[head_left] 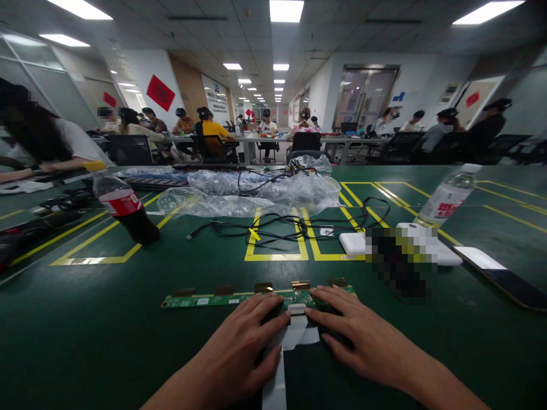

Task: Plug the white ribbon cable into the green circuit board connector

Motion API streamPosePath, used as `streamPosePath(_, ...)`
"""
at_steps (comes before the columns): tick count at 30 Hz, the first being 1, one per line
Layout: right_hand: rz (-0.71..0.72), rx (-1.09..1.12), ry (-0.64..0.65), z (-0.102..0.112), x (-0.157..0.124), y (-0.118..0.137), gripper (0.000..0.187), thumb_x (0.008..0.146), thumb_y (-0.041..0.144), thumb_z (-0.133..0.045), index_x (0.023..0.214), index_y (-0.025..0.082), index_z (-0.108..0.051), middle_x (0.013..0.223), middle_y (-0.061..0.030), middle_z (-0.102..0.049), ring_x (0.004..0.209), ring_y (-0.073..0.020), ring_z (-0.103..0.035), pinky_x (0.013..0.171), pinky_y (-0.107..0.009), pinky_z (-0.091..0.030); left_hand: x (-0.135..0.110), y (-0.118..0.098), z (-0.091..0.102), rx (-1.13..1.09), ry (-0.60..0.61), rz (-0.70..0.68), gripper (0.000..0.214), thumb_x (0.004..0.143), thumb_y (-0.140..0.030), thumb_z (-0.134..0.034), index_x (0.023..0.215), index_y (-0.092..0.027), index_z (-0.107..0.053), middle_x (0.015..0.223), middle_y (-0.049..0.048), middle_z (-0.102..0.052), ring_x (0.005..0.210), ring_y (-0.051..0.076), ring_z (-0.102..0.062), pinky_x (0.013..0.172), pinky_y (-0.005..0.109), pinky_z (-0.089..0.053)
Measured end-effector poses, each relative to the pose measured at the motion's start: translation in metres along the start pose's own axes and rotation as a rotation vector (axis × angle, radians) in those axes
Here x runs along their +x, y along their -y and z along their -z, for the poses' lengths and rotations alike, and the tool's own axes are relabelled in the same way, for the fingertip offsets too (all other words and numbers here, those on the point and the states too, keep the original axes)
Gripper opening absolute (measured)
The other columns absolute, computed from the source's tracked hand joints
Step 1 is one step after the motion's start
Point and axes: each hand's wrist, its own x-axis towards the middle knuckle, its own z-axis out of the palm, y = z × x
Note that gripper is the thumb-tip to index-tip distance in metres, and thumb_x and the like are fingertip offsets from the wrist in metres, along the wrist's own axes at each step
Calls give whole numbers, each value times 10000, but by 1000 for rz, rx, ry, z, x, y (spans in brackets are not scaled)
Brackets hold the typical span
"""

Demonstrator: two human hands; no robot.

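Observation:
A long, narrow green circuit board (192,303) lies across the green table, with brownish flex tabs along its far edge. At its near edge, right of the middle, a white connector (297,309) joins a flat white ribbon cable (274,378) that runs toward me. My left hand (241,336) rests at the connector's left, fingers stretched out and their tips on the board and beside the cable. From the right, my right hand (363,333) reaches in with spread fingers, its fingertips on the board and at the connector's right end. Both hands cover parts of the board.
A cola bottle (128,208) stands at left, beyond it clear plastic wrap (265,191). Black cables (273,226) lie past the board. At right are a clear bottle (448,196), a white device (352,244) and a phone (504,279). A person (51,128) sits at far left.

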Motion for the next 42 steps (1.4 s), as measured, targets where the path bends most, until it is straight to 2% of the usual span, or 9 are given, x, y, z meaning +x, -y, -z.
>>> streamPosePath(10, -10, -24, 16, -1, 0, -1, 520, 966, 320, -565, 1477, 381, -489, 1612, -56, -384, 1480, -304, -333, 1196, -624, -228, 4, 0, 1, 16, -39, -18, 520, 933, -198, -546, 1445, -281, -511, 1531, 78, -478, 1393, 304, -458, 1118, 574, -432)
streamPosePath(14, 7, -13, 3, -2, 0, 2, 535, 952, 325, -588, 1475, 378, -489, 1611, -65, -384, 1476, -321, -333, 1186, -634, -241, 5, 1, 1, 7, -67, 14, 529, 955, -203, -534, 1476, -250, -465, 1485, 78, -530, 1361, 277, -492, 1117, 538, -449)
streamPosePath(17, 24, -3, -5, -3, 0, 6, 551, 940, 321, -606, 1475, 375, -488, 1608, -72, -386, 1472, -333, -336, 1177, -640, -258, 2, 1, 1, 26, -85, 36, 467, 971, -221, -522, 1437, -250, -512, 1463, 74, -553, 1337, 275, -517, 1107, 541, -458)
streamPosePath(22, 53, 47, -29, -4, -2, 5, 551, 944, 269, -585, 1482, 336, -482, 1563, -67, -451, 1439, -289, -396, 1182, -564, -316, -5, 0, 0, 105, -94, 98, 454, 982, -271, -507, 1434, -246, -534, 1479, 88, -546, 1324, 303, -537, 1071, 556, -486)
streamPosePath(25, 44, 64, -103, -2, -2, 0, 492, 954, 235, -557, 1441, 294, -532, 1514, -83, -498, 1399, -278, -442, 1157, -521, -377, -11, 7, 1, 176, -69, 156, 462, 994, -324, -487, 1443, -229, -540, 1465, 100, -566, 1289, 317, -572, 1034, 566, -511)
streamPosePath(30, 39, 116, -189, 0, -1, -6, 422, 985, 209, -509, 1399, 273, -561, 1409, -91, -572, 1281, -242, -541, 1069, -451, -478, -37, 45, -2, 280, -132, 194, 437, 1018, -360, -443, 1425, -266, -571, 1450, 68, -588, 1259, 297, -603, 1030, 537, -521)
streamPosePath(35, -2, 143, -188, 1, 0, -9, 403, 993, 208, -507, 1385, 269, -577, 1378, -93, -587, 1254, -236, -557, 1055, -440, -485, -85, 111, -2, 337, -207, 296, 475, 1010, -476, -436, 1427, -295, -571, 1466, 45, -572, 1303, 313, -578, 1053, 558, -499)
streamPosePath(39, -16, 158, -178, 3, 0, -7, 391, 994, 211, -505, 1373, 259, -589, 1360, -95, -599, 1233, -237, -570, 1050, -445, -487, -124, 160, 6, 305, -212, 402, 547, 1009, -521, -385, 1470, -260, -524, 1527, 55, -497, 1361, 321, -519, 1100, 549, -447)
streamPosePath(42, -26, 158, -171, 4, 0, -6, 386, 988, 203, -507, 1359, 257, -600, 1351, -93, -607, 1223, -240, -577, 1044, -450, -490, -140, 179, 10, 275, -184, 502, 592, 1021, -499, -347, 1529, -208, -433, 1582, 79, -409, 1424, 315, -433, 1155, 549, -362)
